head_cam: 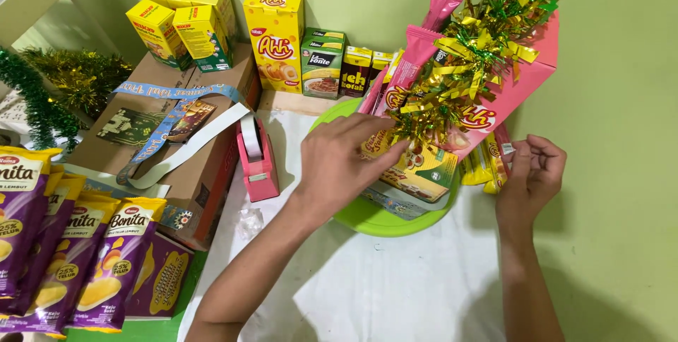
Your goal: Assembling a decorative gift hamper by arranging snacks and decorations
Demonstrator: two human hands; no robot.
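A snack arrangement stands on a lime green round tray (pixel 367 218): pink wafer packets (pixel 417 52), a pink box (pixel 519 87), yellow boxes and a bunch of green and gold tinsel ribbon (pixel 473 52) on top. My left hand (pixel 342 162) rests on the front of it, fingertips touching a yellow packet (pixel 417 169) just below the tinsel. My right hand (pixel 533 172) is at the arrangement's right side, fingers pinched on a small piece at thin red and yellow stick packets (pixel 494 155).
A pink tape dispenser (pixel 256 158) stands left of the tray on the white cloth (pixel 395 285). A cardboard box (pixel 187 123) with ribbon strips, yellow and green cartons (pixel 275 38) along the wall, purple snack bags (pixel 70 257) and green tinsel (pixel 42 102) at the left.
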